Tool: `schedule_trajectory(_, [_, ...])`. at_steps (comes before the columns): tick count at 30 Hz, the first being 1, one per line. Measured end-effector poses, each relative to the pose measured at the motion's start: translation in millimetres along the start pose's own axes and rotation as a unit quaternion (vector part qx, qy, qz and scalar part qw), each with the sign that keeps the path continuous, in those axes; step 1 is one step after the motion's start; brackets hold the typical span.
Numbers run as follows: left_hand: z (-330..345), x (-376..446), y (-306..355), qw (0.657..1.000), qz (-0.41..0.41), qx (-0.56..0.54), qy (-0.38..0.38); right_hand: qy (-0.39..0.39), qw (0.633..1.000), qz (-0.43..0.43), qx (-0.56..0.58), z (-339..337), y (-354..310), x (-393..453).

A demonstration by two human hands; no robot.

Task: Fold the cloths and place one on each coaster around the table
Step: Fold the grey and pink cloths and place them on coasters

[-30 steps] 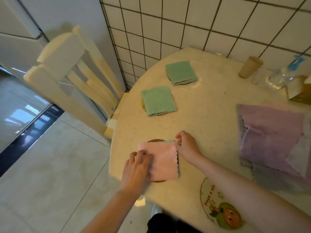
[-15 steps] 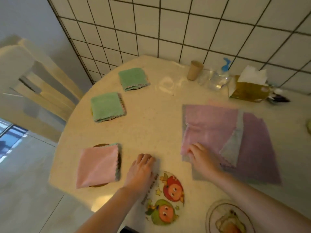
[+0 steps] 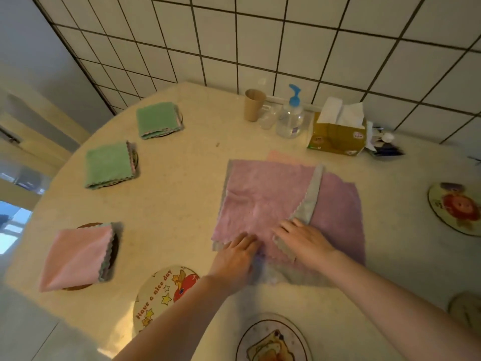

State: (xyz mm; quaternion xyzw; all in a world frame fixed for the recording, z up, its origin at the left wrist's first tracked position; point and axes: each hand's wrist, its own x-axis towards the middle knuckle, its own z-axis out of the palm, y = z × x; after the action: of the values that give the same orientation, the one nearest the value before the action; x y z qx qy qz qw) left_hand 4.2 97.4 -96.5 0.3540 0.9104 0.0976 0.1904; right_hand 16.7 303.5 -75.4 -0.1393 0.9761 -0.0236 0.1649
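Observation:
A stack of unfolded pink and purple cloths (image 3: 263,199) lies in the middle of the round table (image 3: 182,188). My left hand (image 3: 238,254) and my right hand (image 3: 303,239) both rest on the stack's near edge; whether either pinches the cloth is unclear. A folded pink cloth (image 3: 78,255) lies on a coaster at the near left. Two folded green cloths (image 3: 108,165) (image 3: 156,119) lie on coasters further back. Bare picture coasters sit near me (image 3: 158,295) (image 3: 270,340) and at the right (image 3: 458,207).
At the back by the tiled wall stand a paper cup (image 3: 253,104), a pump bottle (image 3: 290,118) and a tissue box (image 3: 337,134). A wooden chair (image 3: 31,131) stands off the table's left side. Another coaster (image 3: 466,308) shows at the right edge.
Both hands left the folded pink cloth on its coaster and moved right to the cloth stack. My view swung right with them.

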Motion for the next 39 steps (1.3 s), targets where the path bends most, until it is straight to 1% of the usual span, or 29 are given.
schedule_trajectory(3, [-1.9,12.3,2.0,1.0,-0.02,0.01,-0.01,0.022,0.999,-0.024,0.028,-4.7,16.7,0.5])
schedule_trajectory(5, [-2.3,19.9,2.4,0.999,-0.037,0.015,-0.011,0.052,0.992,-0.003,0.119,-10.4,31.5,-7.3])
schedule_trajectory(7, [-2.8,29.3,1.0,0.998,-0.055,0.012,0.001,0.113,0.969,0.038,0.214,-20.7,46.4,-16.6])
schedule_trajectory(9, [-5.5,37.2,-3.2,0.996,-0.077,0.013,0.034,0.157,0.946,0.077,0.273,-31.5,59.9,-25.9])
schedule_trajectory(11, [-13.5,39.6,-11.8,0.989,-0.124,0.005,0.082,0.18,0.926,0.108,0.315,-35.7,71.3,-31.7])
schedule_trajectory(13, [-22.0,40.8,-24.9,0.972,-0.188,-0.033,0.136,0.187,0.9,0.133,0.371,-35.7,77.5,-35.7])
schedule_trajectory(15, [-34.5,44.7,-35.4,0.953,-0.219,-0.106,0.179,0.192,0.881,0.15,0.406,-34.0,78.2,-36.6])
schedule_trajectory(17, [-52.7,51.8,-36.8,0.935,-0.21,-0.189,0.214,0.206,0.873,0.152,0.416,-33.8,77.9,-38.2])
schedule_trajectory(18, [-62.2,52.9,-35.1,0.93,-0.199,-0.213,0.225,0.211,0.871,0.153,0.416,-33.6,76.0,-39.7])
schedule_trajectory(20, [-77.8,50.0,-32.0,0.924,-0.173,-0.224,0.256,0.224,0.867,0.154,0.418,-32.7,70.1,-43.3])
schedule_trajectory(23, [-97.8,32.0,-28.5,0.922,-0.116,-0.186,0.32,0.27,0.855,0.158,0.413,-35.5,57.6,-51.2])
schedule_trajectory(26, [-101.9,3.9,-34.1,0.934,-0.055,-0.111,0.335,0.303,0.846,0.127,0.419,-35.6,39.0,-61.7])
schedule_trajectory(29, [-88.8,-28.8,-52.0,0.951,-0.029,-0.064,0.3,0.31,0.855,0.107,0.402,-25.5,14.4,-76.6])
schedule_trajectory(31, [-73.6,-54.9,-65.5,0.961,-0.023,-0.045,0.271,0.298,0.883,0.117,0.344,-15.6,-6.2,-88.6])
schedule_trajectory(34, [-46.4,-98.6,-77.9,0.972,-0.021,-0.022,0.231,0.24,0.922,0.127,0.278,3.3,-40.4,-108.8])
schedule_trajectory(35, [-34.9,-115.5,-82.2,0.975,-0.016,-0.016,0.22,0.226,0.929,0.125,0.263,10.6,-54.9,-117.2])
schedule_trajectory(38, [-7.6,-159.0,-90.3,0.988,0.0,-0.01,0.152,0.195,0.944,0.124,0.234,33.9,-91.0,-141.5])
schedule_trajectory(39, [0.6,-170.5,-92.2,0.989,0.011,-0.006,0.148,0.184,0.947,0.127,0.231,42.0,-101.7,-149.5])
